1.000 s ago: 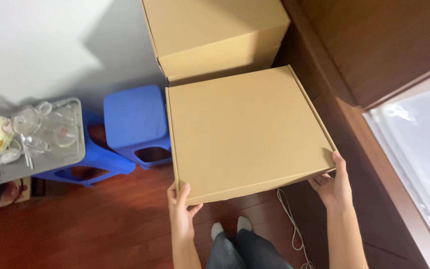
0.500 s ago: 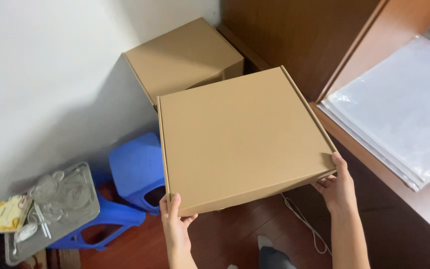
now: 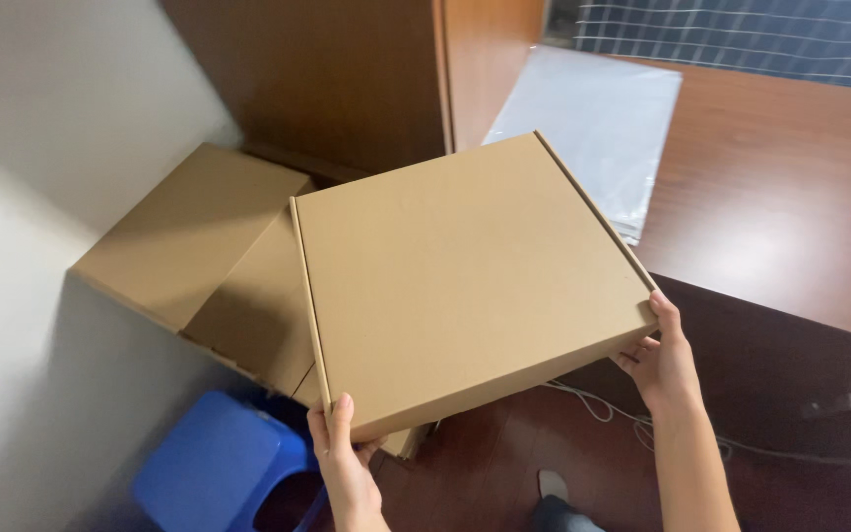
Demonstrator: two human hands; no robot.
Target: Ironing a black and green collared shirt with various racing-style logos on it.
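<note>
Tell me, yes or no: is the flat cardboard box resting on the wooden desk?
No, both hands, left and right, hold the flat cardboard box in the air, beside the wooden desk.

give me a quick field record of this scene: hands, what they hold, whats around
left hand: grips near left corner of the flat cardboard box
right hand: grips the box's near right corner
box state: closed, held in the air, tilted
behind: stack of cardboard boxes against the wall
below: blue plastic stool, white cable on the floor
right: wooden desk with clear plastic sheets

head view | looks steeply down, close, over flat box [image 3: 465, 286] | single view
</note>
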